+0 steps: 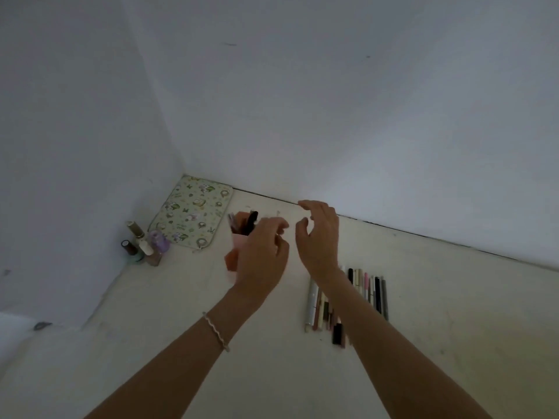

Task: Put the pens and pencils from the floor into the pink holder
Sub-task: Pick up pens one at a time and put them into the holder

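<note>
The pink holder (239,241) stands on the pale floor, with several pens sticking out of its top. My left hand (261,255) hovers in front of it and hides its right side; the fingers are curled loosely and hold nothing. My right hand (319,234) is raised to the right of the holder, fingers spread, nothing in it. A row of several pens and pencils (367,293) lies side by side on the floor at the right, partly hidden under my right forearm.
A floral patterned pouch (190,211) lies flat in the corner behind the holder. Several small bottles (143,244) stand against the left wall. Two white walls meet at the corner, close behind the holder.
</note>
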A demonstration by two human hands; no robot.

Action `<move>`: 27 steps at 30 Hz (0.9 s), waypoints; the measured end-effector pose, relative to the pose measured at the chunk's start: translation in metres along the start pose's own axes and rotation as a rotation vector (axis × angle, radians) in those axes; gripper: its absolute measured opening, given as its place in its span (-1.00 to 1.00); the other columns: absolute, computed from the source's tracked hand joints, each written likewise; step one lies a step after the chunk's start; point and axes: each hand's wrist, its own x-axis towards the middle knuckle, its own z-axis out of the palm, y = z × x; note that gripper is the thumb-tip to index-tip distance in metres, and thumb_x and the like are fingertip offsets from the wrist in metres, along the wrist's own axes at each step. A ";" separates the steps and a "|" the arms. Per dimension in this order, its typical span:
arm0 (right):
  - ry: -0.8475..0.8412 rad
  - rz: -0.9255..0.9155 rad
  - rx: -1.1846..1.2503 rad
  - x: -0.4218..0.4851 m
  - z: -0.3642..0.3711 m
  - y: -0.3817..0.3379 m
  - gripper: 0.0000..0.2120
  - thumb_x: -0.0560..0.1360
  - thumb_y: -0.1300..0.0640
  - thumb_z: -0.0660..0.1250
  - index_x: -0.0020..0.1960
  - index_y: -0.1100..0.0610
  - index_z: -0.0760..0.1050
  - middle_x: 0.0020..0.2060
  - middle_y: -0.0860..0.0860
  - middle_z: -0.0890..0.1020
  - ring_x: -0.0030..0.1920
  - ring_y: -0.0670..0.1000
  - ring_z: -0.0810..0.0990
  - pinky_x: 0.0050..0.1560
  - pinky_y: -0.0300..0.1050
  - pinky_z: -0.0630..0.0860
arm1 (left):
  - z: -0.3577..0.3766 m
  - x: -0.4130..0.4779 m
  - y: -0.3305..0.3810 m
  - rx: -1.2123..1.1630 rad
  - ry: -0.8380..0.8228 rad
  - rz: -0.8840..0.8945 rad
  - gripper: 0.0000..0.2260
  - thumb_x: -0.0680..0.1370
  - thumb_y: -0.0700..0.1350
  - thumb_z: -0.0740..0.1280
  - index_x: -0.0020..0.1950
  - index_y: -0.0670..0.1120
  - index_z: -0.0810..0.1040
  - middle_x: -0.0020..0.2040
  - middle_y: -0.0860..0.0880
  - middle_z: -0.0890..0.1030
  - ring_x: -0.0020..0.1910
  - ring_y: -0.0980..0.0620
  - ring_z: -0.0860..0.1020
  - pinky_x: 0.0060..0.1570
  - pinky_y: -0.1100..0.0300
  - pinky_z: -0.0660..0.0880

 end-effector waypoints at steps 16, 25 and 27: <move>-0.014 0.292 -0.023 -0.025 -0.074 0.069 -0.73 0.47 0.41 0.23 0.07 0.17 0.57 -0.05 -0.01 0.63 -0.01 -0.03 0.55 0.05 -0.24 0.43 | 0.103 -0.047 0.005 0.199 -0.645 -0.519 -0.66 0.55 -0.25 0.30 0.30 -0.12 0.32 0.04 -0.11 0.58 -0.06 -0.06 0.60 -0.05 0.09 0.59; -0.561 0.286 -0.480 -0.022 -0.012 0.092 -0.78 0.55 0.13 0.23 0.05 0.20 0.59 0.01 0.10 0.58 0.05 0.09 0.50 0.07 -0.08 0.40 | 0.052 0.009 0.011 -0.120 -0.323 -0.395 -0.41 0.55 -0.25 0.35 0.50 0.08 0.23 -0.15 0.04 0.51 -0.25 0.11 0.58 -0.32 0.33 0.52; -0.637 0.235 -0.599 -0.026 -0.002 0.096 -0.79 0.54 0.08 0.23 -0.06 0.21 0.55 -0.01 0.10 0.54 0.05 0.10 0.47 0.02 -0.09 0.35 | 0.045 0.011 0.008 -0.132 -0.331 -0.389 -0.43 0.54 -0.24 0.35 0.48 0.10 0.25 -0.14 0.03 0.52 -0.26 0.12 0.57 -0.36 0.39 0.46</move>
